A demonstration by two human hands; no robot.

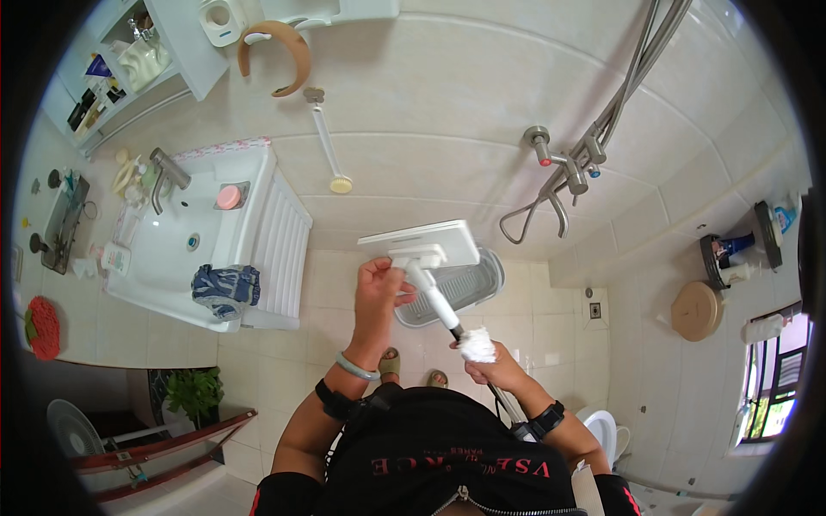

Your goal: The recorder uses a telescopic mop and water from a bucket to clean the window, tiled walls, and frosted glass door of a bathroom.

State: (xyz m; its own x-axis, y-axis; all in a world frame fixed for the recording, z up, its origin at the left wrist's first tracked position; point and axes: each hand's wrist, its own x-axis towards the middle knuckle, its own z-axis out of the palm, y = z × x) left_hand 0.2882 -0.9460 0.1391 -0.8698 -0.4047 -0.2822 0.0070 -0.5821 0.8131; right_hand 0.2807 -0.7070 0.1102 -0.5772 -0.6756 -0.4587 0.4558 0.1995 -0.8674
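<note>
A flat mop is held up at a slant before me, its white rectangular head (423,240) raised toward the tiled wall. My right hand (500,369) grips the dark part of the mop pole (440,304). A crumpled white wad (477,346), cloth or paper, is also at that hand, over the pole. My left hand (379,302) is beside the head's white joint, fingers bent and partly spread. Its fingertips meet or nearly meet the joint; whether they grip it is unclear. Below the mop head, a grey ribbed plastic basin (455,297) stands on the floor, partly hidden.
To the left is a white washbasin (158,284) with a blue patterned cloth (226,290) over its front edge. A long-handled brush (332,151) hangs on the wall. Shower mixer taps (568,169) jut out at right. A toilet (599,431) stands near my right arm.
</note>
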